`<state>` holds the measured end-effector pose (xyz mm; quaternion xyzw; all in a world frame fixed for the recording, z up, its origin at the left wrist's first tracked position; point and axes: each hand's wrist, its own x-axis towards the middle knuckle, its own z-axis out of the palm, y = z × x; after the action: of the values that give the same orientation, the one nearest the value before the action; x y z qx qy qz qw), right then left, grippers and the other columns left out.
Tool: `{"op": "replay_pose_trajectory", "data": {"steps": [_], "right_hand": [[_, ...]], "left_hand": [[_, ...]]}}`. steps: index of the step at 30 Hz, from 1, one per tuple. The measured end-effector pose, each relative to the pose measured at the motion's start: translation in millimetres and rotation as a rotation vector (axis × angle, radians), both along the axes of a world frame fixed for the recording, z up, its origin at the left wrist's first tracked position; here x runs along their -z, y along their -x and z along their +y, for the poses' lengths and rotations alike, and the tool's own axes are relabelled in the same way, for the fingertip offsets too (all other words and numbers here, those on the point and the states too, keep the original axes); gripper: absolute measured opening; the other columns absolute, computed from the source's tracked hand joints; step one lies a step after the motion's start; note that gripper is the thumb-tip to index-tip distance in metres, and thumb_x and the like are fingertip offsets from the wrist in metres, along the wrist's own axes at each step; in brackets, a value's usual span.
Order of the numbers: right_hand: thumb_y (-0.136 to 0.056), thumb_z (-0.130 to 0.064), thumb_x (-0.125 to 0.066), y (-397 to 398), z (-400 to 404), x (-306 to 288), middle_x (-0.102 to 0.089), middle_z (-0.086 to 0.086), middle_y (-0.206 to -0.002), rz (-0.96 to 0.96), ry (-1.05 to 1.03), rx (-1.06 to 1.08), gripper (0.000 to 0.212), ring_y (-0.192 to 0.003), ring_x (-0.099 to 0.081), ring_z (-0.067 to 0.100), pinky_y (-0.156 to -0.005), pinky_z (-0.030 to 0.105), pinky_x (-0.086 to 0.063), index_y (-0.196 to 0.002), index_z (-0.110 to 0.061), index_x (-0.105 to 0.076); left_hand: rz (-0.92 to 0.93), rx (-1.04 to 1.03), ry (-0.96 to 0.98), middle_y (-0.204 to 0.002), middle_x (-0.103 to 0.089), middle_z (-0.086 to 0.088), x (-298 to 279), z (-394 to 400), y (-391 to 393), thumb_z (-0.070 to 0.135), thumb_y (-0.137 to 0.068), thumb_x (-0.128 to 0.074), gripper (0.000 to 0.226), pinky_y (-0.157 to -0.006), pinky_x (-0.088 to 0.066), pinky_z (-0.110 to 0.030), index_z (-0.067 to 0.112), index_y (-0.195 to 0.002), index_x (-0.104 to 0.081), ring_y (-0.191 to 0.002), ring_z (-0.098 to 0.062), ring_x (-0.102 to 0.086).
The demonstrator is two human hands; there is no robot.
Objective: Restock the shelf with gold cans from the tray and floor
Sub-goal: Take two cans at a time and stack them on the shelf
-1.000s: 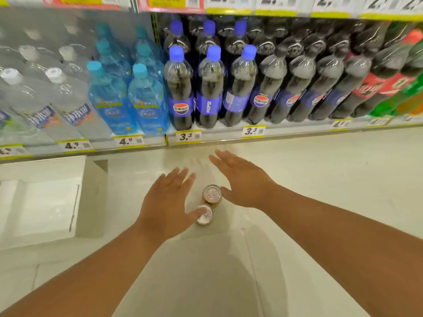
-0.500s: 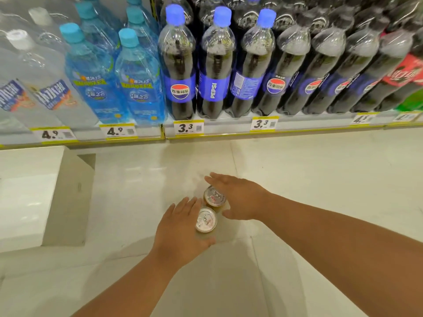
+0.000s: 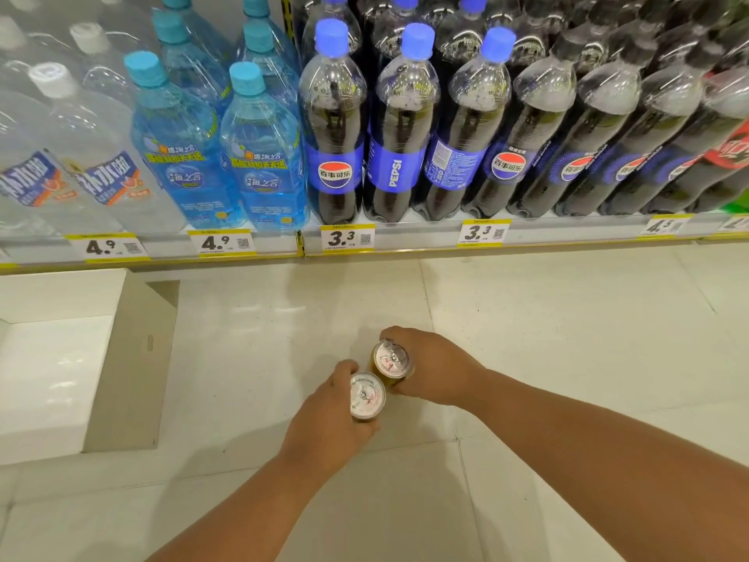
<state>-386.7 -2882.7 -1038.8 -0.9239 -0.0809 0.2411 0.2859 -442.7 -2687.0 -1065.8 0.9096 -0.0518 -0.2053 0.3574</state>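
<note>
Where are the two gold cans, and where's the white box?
Near can (image 3: 367,395), head view: on its silver lid, held by the left hand.
Far can (image 3: 391,357), head view: on its silver lid, held by the right hand.
White box (image 3: 129,358), head view: on its beige side wall.

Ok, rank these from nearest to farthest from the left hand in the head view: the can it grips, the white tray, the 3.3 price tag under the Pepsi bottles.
1. can, in the left hand itself.
2. 3.3 price tag, ahead on the shelf edge.
3. white tray, on the floor far left; close to the tag, hard to call.
</note>
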Motion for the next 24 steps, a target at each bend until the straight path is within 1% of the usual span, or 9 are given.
{"op": "replay_pose_trajectory", "data": {"steps": [3, 5, 7, 9, 13, 16, 17, 20, 24], "right_hand": [[-0.07, -0.037, -0.086, 5.7, 5.6, -26.5, -0.064, -0.013, -0.106, -0.026, -0.057, 0.066, 0.059, -0.094, -0.06, 0.006, -0.082, 0.022, -0.052, -0.119, -0.031, -0.054], [-0.069, -0.041, -0.085, 13.0, 11.2, -55.9, -0.065, -0.014, -0.104, -0.041, -0.113, 0.148, 0.056, -0.094, -0.062, 0.005, -0.083, 0.024, -0.054, -0.116, -0.033, -0.055], [-0.067, -0.041, -0.086, 21.6, 18.2, -94.8, -0.065, -0.013, -0.102, -0.031, -0.15, 0.22, 0.055, -0.093, -0.063, 0.007, -0.083, 0.028, -0.055, -0.113, -0.033, -0.056], [-0.064, -0.04, -0.085, 26.8, 24.0, -144.1, -0.066, -0.011, -0.099, -0.034, -0.174, 0.266, 0.054, -0.091, -0.064, 0.01, -0.084, 0.032, -0.055, -0.109, -0.031, -0.057], [-0.055, -0.037, -0.083, 24.9, 40.0, -261.7, -0.066, -0.01, -0.097, -0.019, -0.207, 0.265, 0.056, -0.09, -0.064, 0.013, -0.082, 0.039, -0.054, -0.105, -0.031, -0.057], [-0.057, -0.032, -0.085, 18.0, 52.8, -357.8, -0.066, -0.012, -0.094, -0.055, -0.2, 0.266, 0.056, -0.086, -0.064, 0.007, -0.077, 0.034, -0.055, -0.105, -0.03, -0.056], [-0.058, -0.031, -0.086, 15.6, 56.5, -390.2, -0.066, -0.013, -0.092, -0.066, -0.204, 0.264, 0.053, -0.084, -0.064, 0.005, -0.075, 0.033, -0.056, -0.103, -0.029, -0.057], [-0.058, -0.033, -0.087, 6.7, 67.9, -489.5, -0.065, -0.012, -0.089, -0.094, -0.204, 0.245, 0.046, -0.081, -0.064, 0.006, -0.071, 0.032, -0.055, -0.096, -0.029, -0.059], [-0.058, -0.032, -0.088, -6.8, 81.3, -622.4, -0.065, -0.01, -0.092, -0.148, -0.233, 0.242, 0.047, -0.08, -0.066, 0.012, -0.067, 0.034, -0.059, -0.097, -0.031, -0.061]], "left_hand": [[-0.015, -0.058, 0.041, -0.095, -0.06, 0.011, -26.1, 12.6, -13.6, 0.036, -0.071, -0.084, 0.07, -0.066, -0.051, -0.025, 0.036, -0.111, -0.026, -0.082, -0.01, -0.062], [-0.015, -0.12, 0.084, -0.093, -0.06, 0.009, -56.0, 22.5, -24.3, 0.033, -0.071, -0.086, 0.069, -0.067, -0.05, -0.027, 0.033, -0.109, -0.028, -0.081, -0.011, -0.062], [-0.018, -0.171, 0.102, -0.094, -0.062, 0.008, -100.8, 33.8, -31.2, 0.033, -0.07, -0.087, 0.069, -0.069, -0.05, -0.028, 0.033, -0.11, -0.031, -0.083, -0.012, -0.063], [-0.034, -0.19, 0.118, -0.095, -0.063, 0.008, -157.3, 43.3, -37.0, 0.031, -0.07, -0.088, 0.068, -0.068, -0.046, -0.024, 0.031, -0.111, -0.033, -0.085, -0.012, -0.062], [-0.075, -0.215, 0.17, -0.095, -0.064, 0.009, -281.8, 59.8, -46.4, 0.026, -0.068, -0.089, 0.067, -0.065, -0.04, -0.019, 0.027, -0.113, -0.039, -0.086, -0.014, -0.06], [-0.084, -0.215, 0.207, -0.092, -0.063, 0.01, -377.2, 69.1, -50.9, 0.02, -0.068, -0.089, 0.064, -0.062, -0.04, -0.012, 0.025, -0.113, -0.044, -0.083, -0.01, -0.06], [-0.085, -0.219, 0.219, -0.093, -0.064, 0.009, -408.1, 72.4, -52.2, 0.02, -0.067, -0.089, 0.064, -0.064, -0.043, -0.013, 0.024, -0.113, -0.045, -0.083, -0.01, -0.062], [-0.118, -0.23, 0.244, -0.096, -0.067, 0.006, -502.3, 82.8, -57.9, 0.021, -0.064, -0.091, 0.064, -0.073, -0.053, -0.032, 0.027, -0.111, -0.047, -0.086, -0.014, -0.065], [-0.175, -0.236, 0.272, -0.094, -0.066, 0.01, -630.0, 97.8, -71.2, 0.02, -0.065, -0.09, 0.06, -0.071, -0.05, -0.022, 0.033, -0.107, -0.049, -0.087, -0.005, -0.064]]}}
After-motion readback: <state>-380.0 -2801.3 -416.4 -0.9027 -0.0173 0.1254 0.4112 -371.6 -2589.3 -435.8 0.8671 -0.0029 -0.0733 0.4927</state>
